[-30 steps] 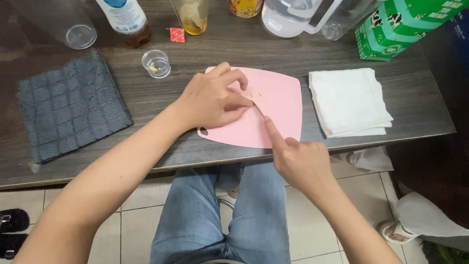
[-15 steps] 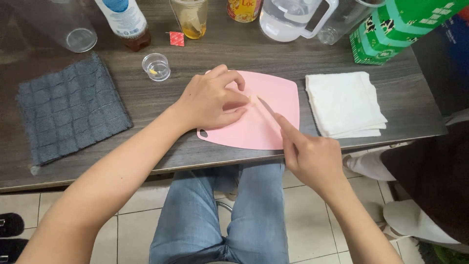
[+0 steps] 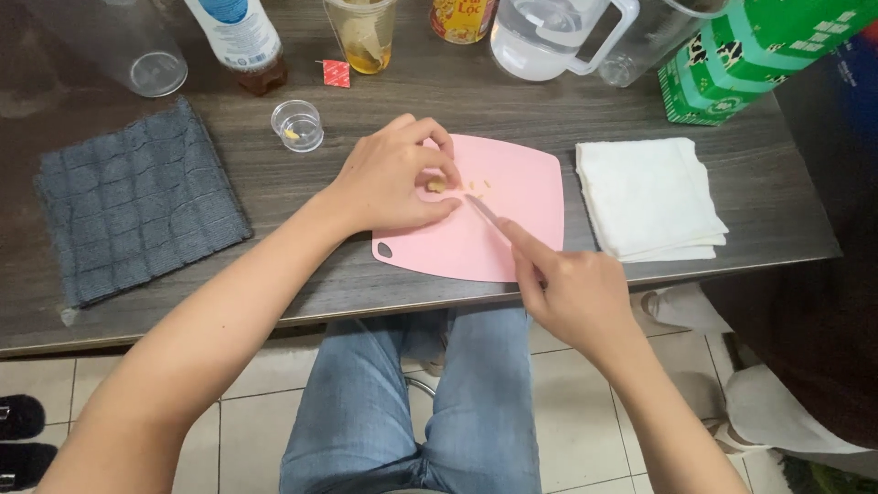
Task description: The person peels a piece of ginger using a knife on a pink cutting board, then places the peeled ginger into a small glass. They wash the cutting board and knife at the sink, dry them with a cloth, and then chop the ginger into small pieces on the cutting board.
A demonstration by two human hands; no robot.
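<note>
**Head view: small yellow piece under the blade**

The yellow piece (image 3: 437,186) sat on the smooth pink cutting board (image 3: 521,247), pinched by my left hand (image 3: 393,178). My right hand (image 3: 572,293) closed around the knife (image 3: 485,210); the blade, close to my fingertips, could have nicked them. Quilted grey cloth (image 3: 137,206) lay well apart on the woodgrain tabletop (image 3: 302,265).
</note>
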